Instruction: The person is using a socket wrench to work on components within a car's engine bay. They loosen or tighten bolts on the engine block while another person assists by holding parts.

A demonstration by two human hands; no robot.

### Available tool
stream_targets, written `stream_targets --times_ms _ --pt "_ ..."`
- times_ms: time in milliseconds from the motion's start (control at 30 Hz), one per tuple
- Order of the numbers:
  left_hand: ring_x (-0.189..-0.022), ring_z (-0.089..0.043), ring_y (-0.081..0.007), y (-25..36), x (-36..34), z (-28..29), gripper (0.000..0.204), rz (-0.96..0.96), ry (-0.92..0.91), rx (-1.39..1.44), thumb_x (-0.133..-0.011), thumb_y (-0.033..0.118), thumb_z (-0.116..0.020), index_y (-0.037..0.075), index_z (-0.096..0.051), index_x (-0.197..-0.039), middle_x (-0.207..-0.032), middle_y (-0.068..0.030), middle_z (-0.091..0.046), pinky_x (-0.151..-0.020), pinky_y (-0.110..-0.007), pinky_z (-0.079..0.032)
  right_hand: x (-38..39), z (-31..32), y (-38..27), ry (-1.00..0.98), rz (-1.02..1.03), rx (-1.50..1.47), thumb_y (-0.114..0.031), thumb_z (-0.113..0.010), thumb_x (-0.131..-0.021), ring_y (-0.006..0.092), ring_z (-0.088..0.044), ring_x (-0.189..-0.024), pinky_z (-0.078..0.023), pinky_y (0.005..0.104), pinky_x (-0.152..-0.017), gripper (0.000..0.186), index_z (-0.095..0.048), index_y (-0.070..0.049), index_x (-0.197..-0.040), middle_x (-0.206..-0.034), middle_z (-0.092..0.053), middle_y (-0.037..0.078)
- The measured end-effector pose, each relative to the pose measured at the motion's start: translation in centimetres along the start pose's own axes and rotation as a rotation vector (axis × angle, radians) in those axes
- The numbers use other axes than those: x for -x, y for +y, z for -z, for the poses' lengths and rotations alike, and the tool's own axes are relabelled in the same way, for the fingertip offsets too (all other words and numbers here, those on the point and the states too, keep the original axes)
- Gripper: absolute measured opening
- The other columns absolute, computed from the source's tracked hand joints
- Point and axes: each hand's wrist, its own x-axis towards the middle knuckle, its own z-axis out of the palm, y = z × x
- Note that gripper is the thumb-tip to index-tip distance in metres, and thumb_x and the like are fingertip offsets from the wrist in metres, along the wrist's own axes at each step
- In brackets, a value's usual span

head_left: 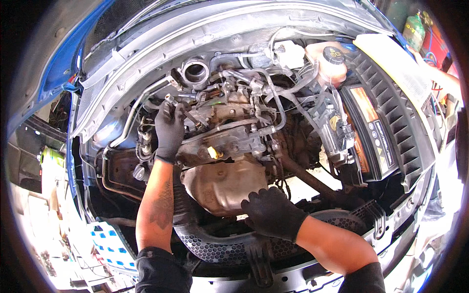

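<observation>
My left hand [169, 131], in a black glove, reaches to the left side of the engine [222, 115]. Its fingers are closed; a small silver metal piece [169, 98] shows just above them, and I cannot tell whether it is in their grip. A dark rod-like part [191, 117] lies just right of the fingers. My right hand [274, 215], also gloved in black, is closed into a fist at the lower right of the brown metal heat shield [222, 183]. The curled fingers hide anything inside. Between the hands, a yellow dipstick handle [212, 152] stands out on the engine.
At the right are a black battery [369, 132], a coolant tank [328, 68] with a black cap, and a ribbed black plastic cover [398, 122]. An open round pipe mouth [195, 72] faces up behind the engine. A perforated black duct [215, 249] runs along the front.
</observation>
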Motion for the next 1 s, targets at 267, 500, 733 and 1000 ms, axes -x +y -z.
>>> stream_targets --times_ms 267,500,733,1000 --pt "-0.096 -0.065 -0.0127 -3.2 2.3 -0.5 0.015 0.140 -0.385 -0.031 -0.098 0.004 -0.064 0.000 -0.071 -0.110 -0.104 -0.0051 -0.074 -0.088 -0.031 -0.052 0.1 0.1 0.0 -0.025 -0.014 0.027 -0.034 -0.076 -0.080 0.0320 -0.069 -0.075 -0.051 0.0468 -0.065 0.030 -0.067 -0.008 -0.091 -0.082 -0.066 0.013" --pt "-0.091 -0.068 -0.0152 -4.0 2.7 -1.4 0.014 0.136 -0.254 -0.179 -0.095 0.009 -0.068 0.001 -0.074 -0.105 -0.102 -0.0069 -0.077 -0.085 -0.036 -0.054 -0.1 -0.2 -0.2 -0.066 0.019 0.085 -0.038 -0.076 -0.081 0.0310 -0.069 -0.074 -0.051 0.0462 -0.065 0.033 -0.067 -0.008 -0.092 -0.082 -0.066 0.012" --pt "-0.085 -0.070 -0.0181 -2.6 2.5 -2.6 0.017 0.228 -0.191 -0.270 -0.092 0.013 -0.075 0.001 -0.075 -0.104 -0.096 -0.0108 -0.077 -0.081 -0.036 -0.054 -0.1 -0.2 0.0 -0.096 -0.009 0.074 -0.038 -0.074 -0.083 0.0326 -0.069 -0.080 -0.052 0.0469 -0.067 0.032 -0.069 -0.008 -0.092 -0.084 -0.067 0.014" --pt "-0.097 -0.069 -0.0171 -3.4 2.8 -0.9 0.018 0.039 -0.227 -0.081 -0.098 0.008 -0.066 -0.001 -0.072 -0.113 -0.108 -0.0082 -0.076 -0.088 -0.032 -0.054 -0.2 0.1 -0.1 -0.072 -0.003 0.007 -0.035 -0.077 -0.081 0.0330 -0.070 -0.077 -0.053 0.0489 -0.067 0.031 -0.070 -0.007 -0.093 -0.084 -0.069 0.015"
